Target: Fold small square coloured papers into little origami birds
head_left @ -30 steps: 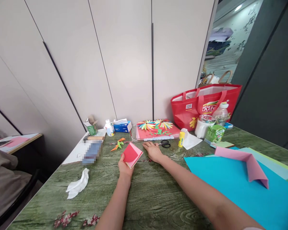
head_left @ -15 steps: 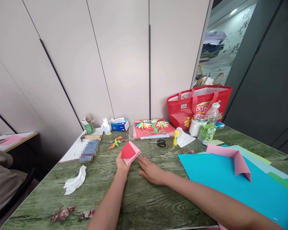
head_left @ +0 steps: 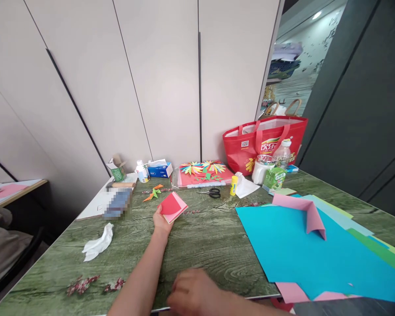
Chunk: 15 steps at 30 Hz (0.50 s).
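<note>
My left hand is closed around a small stack of red and pink paper squares, held up over the middle of the green wood-patterned table. The red sheet lies on top, and pink edges fan out at its right side. My right hand is down at the table's near edge, apart from the stack. Its fingers look bent, but motion smears them, and whether they hold anything is hidden.
Black scissors, a yellow glue stick and an orange-green folded paper piece lie beyond the stack. Large blue paper with folded pink paper covers the right. A crumpled tissue lies left; a red bag stands behind.
My right hand has drawn back from beside the paper stack to the near table edge. The left hand still holds the stack. The whole view has shifted slightly.
</note>
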### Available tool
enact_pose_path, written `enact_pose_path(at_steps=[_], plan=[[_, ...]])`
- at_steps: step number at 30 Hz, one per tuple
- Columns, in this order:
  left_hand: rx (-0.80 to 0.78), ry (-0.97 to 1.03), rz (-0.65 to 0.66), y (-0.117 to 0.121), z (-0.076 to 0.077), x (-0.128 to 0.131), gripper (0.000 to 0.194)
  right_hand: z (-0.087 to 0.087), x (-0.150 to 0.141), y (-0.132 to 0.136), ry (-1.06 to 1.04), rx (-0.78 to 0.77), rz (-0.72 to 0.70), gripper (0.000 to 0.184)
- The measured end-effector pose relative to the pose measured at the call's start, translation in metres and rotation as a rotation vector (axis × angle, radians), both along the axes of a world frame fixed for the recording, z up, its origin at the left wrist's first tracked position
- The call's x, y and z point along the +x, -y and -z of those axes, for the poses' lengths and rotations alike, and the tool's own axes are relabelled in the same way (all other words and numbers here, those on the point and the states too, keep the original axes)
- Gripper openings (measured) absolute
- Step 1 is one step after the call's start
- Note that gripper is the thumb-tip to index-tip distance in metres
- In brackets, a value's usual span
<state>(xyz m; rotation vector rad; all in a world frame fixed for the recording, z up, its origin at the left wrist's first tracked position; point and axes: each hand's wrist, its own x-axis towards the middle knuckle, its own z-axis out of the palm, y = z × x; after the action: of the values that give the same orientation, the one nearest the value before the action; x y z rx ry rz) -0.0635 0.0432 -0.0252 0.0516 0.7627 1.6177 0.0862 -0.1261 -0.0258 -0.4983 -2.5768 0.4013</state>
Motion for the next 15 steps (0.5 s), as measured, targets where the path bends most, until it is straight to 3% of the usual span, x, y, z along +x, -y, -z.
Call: enact_pose_path(at_steps=[2, 6, 7, 8, 10, 13, 15], plan=[[-0.001, 0.0, 0.002, 0.0, 0.0, 0.0, 0.028, -0.008, 0.02, -0.031, -0.033, 0.029, 0.243, 0.017], [0.003, 0.008, 0.001, -0.001, -0.001, 0.0, 0.027, -0.018, 0.063, -0.094, 0.092, 0.009, 0.904, 0.031], [0.005, 0.009, 0.0, -0.002, -0.001, -0.001, 0.027, -0.018, 0.066, -0.102, 0.147, -0.058, 0.985, 0.038], [0.004, 0.01, 0.002, -0.002, -0.001, -0.001, 0.027, -0.017, 0.066, -0.103, 0.193, -0.12, 0.978, 0.042], [0.001, 0.009, 0.007, -0.003, -0.001, -0.001, 0.027, -0.01, 0.053, -0.088, 0.2, -0.162, 0.746, 0.05], [-0.003, 0.005, 0.015, -0.003, 0.0, -0.002, 0.027, 0.004, 0.019, -0.036, 0.029, -0.228, 0.056, 0.04], [0.0, 0.004, 0.013, -0.002, 0.0, -0.002, 0.025, 0.01, 0.001, -0.004, 0.008, -0.257, -0.11, 0.026]])
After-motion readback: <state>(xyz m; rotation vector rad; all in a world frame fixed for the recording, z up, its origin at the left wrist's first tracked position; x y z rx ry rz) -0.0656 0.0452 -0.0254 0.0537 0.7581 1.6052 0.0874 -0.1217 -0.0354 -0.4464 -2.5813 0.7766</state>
